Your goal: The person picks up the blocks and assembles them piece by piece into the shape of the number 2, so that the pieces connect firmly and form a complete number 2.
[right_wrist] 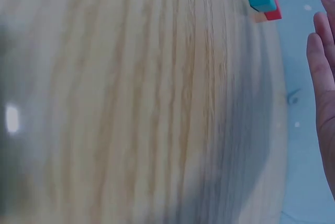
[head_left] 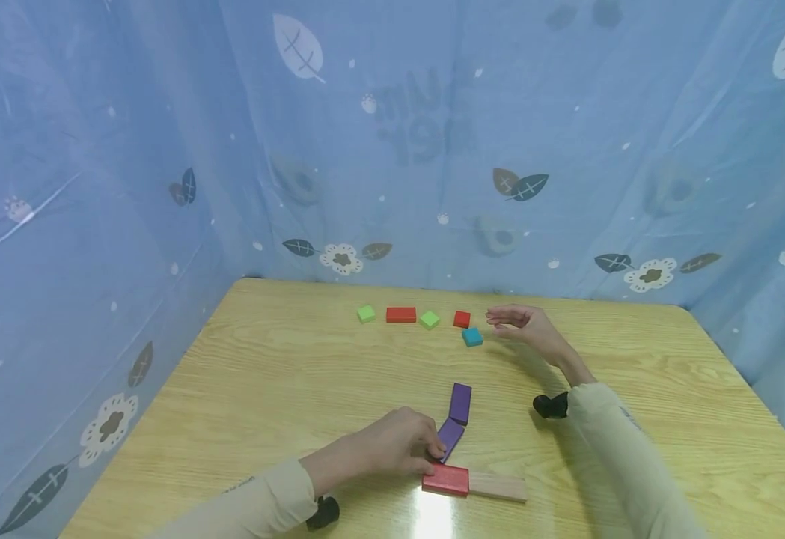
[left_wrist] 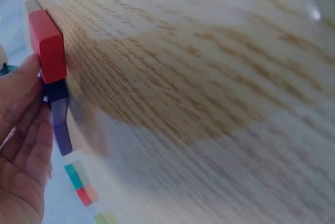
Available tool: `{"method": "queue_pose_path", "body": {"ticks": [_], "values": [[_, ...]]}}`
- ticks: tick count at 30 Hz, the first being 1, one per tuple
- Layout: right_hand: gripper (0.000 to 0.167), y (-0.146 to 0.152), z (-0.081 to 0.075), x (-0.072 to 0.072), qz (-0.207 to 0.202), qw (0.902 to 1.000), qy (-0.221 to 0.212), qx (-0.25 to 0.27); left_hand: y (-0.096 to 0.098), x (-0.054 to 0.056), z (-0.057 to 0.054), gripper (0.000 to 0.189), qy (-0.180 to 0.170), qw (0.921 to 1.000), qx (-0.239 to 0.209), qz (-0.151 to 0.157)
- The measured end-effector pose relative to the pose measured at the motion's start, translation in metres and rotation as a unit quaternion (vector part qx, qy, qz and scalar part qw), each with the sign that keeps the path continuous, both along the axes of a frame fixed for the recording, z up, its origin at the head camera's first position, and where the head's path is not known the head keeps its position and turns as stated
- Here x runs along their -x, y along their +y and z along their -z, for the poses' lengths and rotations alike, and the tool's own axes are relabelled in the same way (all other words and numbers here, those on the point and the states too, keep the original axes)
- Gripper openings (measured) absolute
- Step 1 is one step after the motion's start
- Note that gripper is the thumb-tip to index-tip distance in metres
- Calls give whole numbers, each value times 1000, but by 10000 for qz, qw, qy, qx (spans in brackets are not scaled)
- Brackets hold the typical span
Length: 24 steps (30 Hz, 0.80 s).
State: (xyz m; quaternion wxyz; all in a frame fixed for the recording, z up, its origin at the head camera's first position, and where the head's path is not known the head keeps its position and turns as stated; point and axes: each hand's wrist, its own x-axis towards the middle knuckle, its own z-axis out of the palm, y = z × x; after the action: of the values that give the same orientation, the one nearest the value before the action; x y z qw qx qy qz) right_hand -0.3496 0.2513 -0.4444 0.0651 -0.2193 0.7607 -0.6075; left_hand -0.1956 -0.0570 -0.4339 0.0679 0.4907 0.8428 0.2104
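Note:
My left hand point(head_left: 399, 445) rests at the front of the table, its thumb touching the corner of a red block point(head_left: 447, 480) and its fingertips against a purple block point(head_left: 451, 436). Another purple block point(head_left: 460, 403) continues the line farther back. A plain wooden block point(head_left: 498, 487) adjoins the red one on its right. In the left wrist view, thumb and fingers lie along one side of the blocks. My right hand point(head_left: 528, 329) hovers with extended fingers and nothing in them, just right of a teal block point(head_left: 472, 337) and a small red block point(head_left: 462, 320).
Farther left in the back row lie a green block point(head_left: 429, 320), a longer red block point(head_left: 401, 315) and another green block point(head_left: 366, 314). A blue patterned curtain point(head_left: 392, 209) hangs behind the wooden table point(head_left: 284, 374) and along its sides.

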Motion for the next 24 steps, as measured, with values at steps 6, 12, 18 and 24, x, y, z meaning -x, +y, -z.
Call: {"method": "queue_pose_path", "body": {"ticks": [6, 12, 18, 24], "values": [[48, -9, 6, 8, 18, 9999, -152, -62, -1, -1, 3, 15, 18, 10000, -4, 25], [57, -12, 15, 13, -48, 9984, -514, -249, 0, -1, 5, 14, 51, 10000, 24, 65], [57, -15, 18, 17, -140, 9975, -633, -293, 0, -1, 3, 14, 36, 10000, 24, 66], [53, -17, 16, 19, -204, 9972, -501, -519, -1, 1, 1, 14, 12, 10000, 22, 11]]}}
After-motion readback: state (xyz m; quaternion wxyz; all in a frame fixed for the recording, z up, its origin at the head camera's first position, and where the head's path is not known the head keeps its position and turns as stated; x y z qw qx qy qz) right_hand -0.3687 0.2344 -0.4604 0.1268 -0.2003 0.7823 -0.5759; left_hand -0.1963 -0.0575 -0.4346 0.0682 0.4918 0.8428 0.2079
